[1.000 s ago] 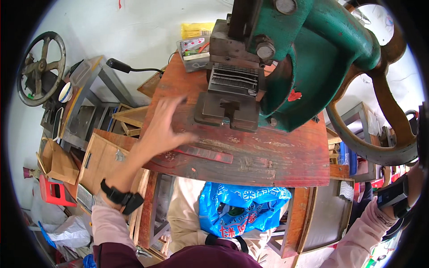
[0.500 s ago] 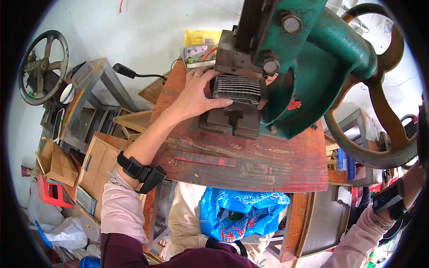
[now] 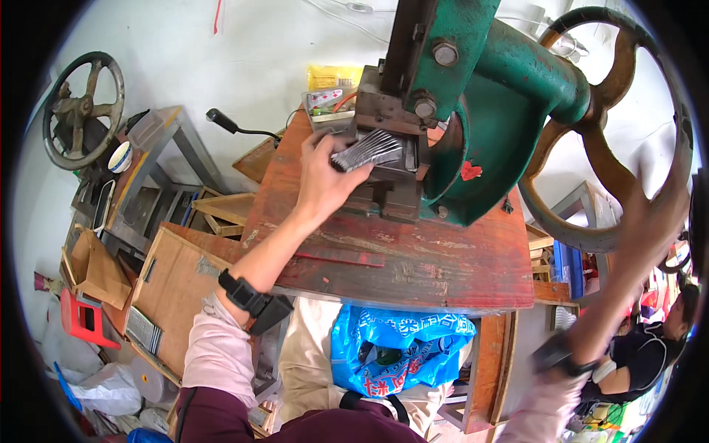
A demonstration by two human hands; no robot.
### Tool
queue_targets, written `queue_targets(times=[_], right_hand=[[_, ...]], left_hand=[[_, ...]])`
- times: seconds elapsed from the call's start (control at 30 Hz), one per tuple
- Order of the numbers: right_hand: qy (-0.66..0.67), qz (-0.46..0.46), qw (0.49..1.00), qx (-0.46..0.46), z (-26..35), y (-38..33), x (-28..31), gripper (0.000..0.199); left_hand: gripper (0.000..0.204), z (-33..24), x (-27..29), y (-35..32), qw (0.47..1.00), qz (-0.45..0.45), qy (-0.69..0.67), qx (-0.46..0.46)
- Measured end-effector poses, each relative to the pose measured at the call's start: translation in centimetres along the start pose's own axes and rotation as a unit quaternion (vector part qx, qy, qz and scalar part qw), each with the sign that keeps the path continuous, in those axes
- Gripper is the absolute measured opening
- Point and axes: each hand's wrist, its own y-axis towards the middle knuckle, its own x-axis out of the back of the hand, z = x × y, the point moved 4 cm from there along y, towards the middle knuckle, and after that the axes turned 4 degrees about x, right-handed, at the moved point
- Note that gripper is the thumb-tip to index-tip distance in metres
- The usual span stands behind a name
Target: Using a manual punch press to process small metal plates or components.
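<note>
My left hand (image 3: 325, 173) has its thumb and fingers closed on a stack of thin grey metal strips (image 3: 367, 150). The stack is tilted and slightly blurred, and it sits at the bed of a green hand press (image 3: 509, 133), under the press's steel ram block (image 3: 380, 111). Below it lies the notched steel base (image 3: 384, 193). Over on the right, my right hand (image 3: 650, 188) is smeared by motion at the rim of the press's large handwheel (image 3: 535, 196); its fingers cannot be made out.
The press stands on a worn red wooden table (image 3: 443, 258). A blue plastic bag (image 3: 402, 347) lies in my lap. Behind the press are a box of small items (image 3: 329, 103) and a yellow packet (image 3: 332, 76). A wooden board (image 3: 181, 284) is at left; another person (image 3: 635, 358) sits at right.
My left hand has turned the strips from lying level to slanted, partly off the press bed. My right arm has swung up from the lower right to the handwheel. The view has shifted slightly.
</note>
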Motion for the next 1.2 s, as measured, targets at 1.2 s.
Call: queue_targets(times=[1.2], right_hand=[[0.768,0.113,-0.028,-0.630,24.4,-21.9,2.8,0.054]], left_hand=[[0.044,-10.1,6.4,-15.2,0.966,0.076,0.056,-0.241]])
